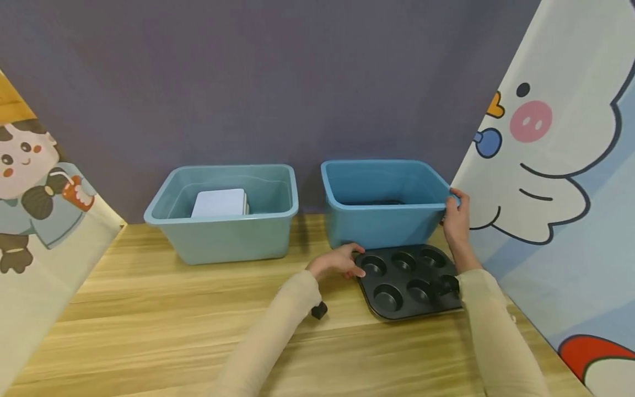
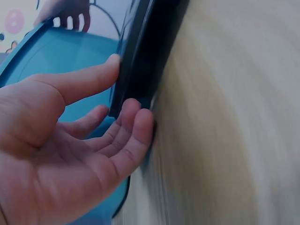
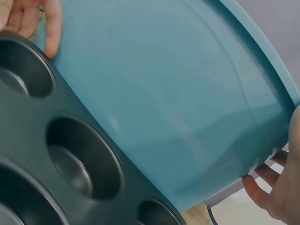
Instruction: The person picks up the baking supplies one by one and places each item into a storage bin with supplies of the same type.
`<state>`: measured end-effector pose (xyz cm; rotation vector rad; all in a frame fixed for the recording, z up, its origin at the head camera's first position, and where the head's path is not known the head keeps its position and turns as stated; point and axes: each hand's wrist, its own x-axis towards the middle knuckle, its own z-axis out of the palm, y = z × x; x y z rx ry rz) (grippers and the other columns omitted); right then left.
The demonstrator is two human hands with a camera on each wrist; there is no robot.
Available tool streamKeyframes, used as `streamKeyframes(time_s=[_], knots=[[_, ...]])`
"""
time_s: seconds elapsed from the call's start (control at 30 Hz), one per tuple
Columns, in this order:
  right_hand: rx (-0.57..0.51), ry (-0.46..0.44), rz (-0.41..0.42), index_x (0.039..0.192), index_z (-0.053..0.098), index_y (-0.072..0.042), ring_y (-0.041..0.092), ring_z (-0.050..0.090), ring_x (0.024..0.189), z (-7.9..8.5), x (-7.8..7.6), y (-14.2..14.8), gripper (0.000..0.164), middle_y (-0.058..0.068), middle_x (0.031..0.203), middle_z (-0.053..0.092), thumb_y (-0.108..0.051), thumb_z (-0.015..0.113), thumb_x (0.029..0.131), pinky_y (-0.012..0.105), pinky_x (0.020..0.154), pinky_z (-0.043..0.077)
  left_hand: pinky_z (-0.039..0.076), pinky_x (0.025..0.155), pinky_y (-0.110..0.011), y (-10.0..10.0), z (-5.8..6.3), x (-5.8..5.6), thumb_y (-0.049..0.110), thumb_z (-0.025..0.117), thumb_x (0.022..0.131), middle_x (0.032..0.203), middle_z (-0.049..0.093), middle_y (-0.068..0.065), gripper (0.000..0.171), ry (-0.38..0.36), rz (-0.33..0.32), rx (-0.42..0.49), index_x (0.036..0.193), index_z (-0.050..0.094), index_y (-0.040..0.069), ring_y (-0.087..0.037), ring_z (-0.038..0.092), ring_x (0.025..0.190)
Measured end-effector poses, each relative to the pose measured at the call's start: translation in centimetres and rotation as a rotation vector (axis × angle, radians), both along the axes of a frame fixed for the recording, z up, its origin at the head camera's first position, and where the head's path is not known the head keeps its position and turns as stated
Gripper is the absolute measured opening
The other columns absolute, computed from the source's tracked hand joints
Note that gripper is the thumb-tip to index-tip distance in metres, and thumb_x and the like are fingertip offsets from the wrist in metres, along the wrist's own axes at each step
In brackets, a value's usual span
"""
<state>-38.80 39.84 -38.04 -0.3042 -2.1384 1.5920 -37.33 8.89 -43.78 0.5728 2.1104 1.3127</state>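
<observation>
A black muffin pan (image 1: 397,278) with several round cups lies in front of the blue plastic bin (image 1: 377,226). My left hand (image 1: 339,262) pinches the pan's left edge near its back corner, thumb on the top side and fingertips curled below the rim. The left wrist view shows the pan's edge (image 2: 136,61) between that thumb and the fingers of the left hand (image 2: 79,136). My right hand (image 1: 456,218) grips the blue bin's right rim, its fingers along the outer wall in the right wrist view. The right sleeve covers the pan's right end.
A paler blue-green bin (image 1: 223,240) stands to the left, with white flat square items (image 1: 220,203) stacked inside. Something dark (image 1: 389,202) lies low in the blue bin. A grey wall (image 1: 297,82) rises behind the wooden table (image 1: 173,320); cartoon-printed panels flank it.
</observation>
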Motion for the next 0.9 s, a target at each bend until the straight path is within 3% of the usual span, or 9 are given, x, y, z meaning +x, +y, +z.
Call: streamKeyframes(time_s=[0.2,0.3,0.47,0.73,0.9], knots=[[0.014,0.005,-0.028,0.151,0.032,-0.026,0.016,0.043,0.096,0.0,0.1,0.2,0.052,0.012,0.141,0.038,-0.044,0.026,0.103,0.027,0.071,0.043,0.048,0.060,-0.029,-2.1,0.2,-0.2,0.007,0.076,0.084,0.067,0.056,-0.004,0.078,-0.036,-0.021,-0.026,0.151,0.036,0.004,-0.016,0.049,0.056],[0.024,0.012,-0.031,0.151,0.032,-0.027,0.016,0.044,0.099,0.0,0.2,0.4,0.051,0.013,0.144,0.037,-0.044,0.025,0.102,0.028,0.073,0.043,0.046,0.059,-0.029,-2.7,0.1,-0.3,0.009,0.075,0.085,0.066,0.051,-0.004,0.081,-0.080,-0.035,-0.018,0.153,0.032,0.004,-0.016,0.045,0.056],[0.016,0.013,0.011,0.152,0.028,-0.029,0.022,0.042,0.111,-0.1,0.2,0.4,0.052,0.015,0.155,0.029,-0.044,0.023,0.103,0.032,0.080,0.042,0.048,0.061,-0.028,-3.4,-0.2,-0.4,0.016,0.078,0.084,0.070,0.053,-0.003,0.085,-0.100,0.004,-0.052,0.154,0.031,0.004,-0.015,0.049,0.058],[0.006,-0.004,-0.020,0.152,0.030,-0.028,0.017,0.042,0.102,-0.3,0.2,0.4,0.051,0.011,0.142,0.036,-0.042,0.024,0.103,0.030,0.075,0.043,0.051,0.063,-0.026,-3.4,-0.4,0.0,0.018,0.079,0.084,0.102,0.062,-0.008,0.084,-0.059,0.008,-0.084,0.152,0.033,0.000,-0.015,0.056,0.062],[-0.003,0.015,-0.007,0.152,0.030,-0.025,0.018,0.041,0.105,-0.3,0.0,0.2,0.051,0.010,0.149,0.032,-0.041,0.025,0.103,0.030,0.074,0.043,0.053,0.066,-0.027,-3.7,-0.5,0.1,0.016,0.078,0.085,0.130,0.057,-0.019,0.083,-0.052,0.015,-0.082,0.152,0.033,-0.001,-0.016,0.057,0.062]])
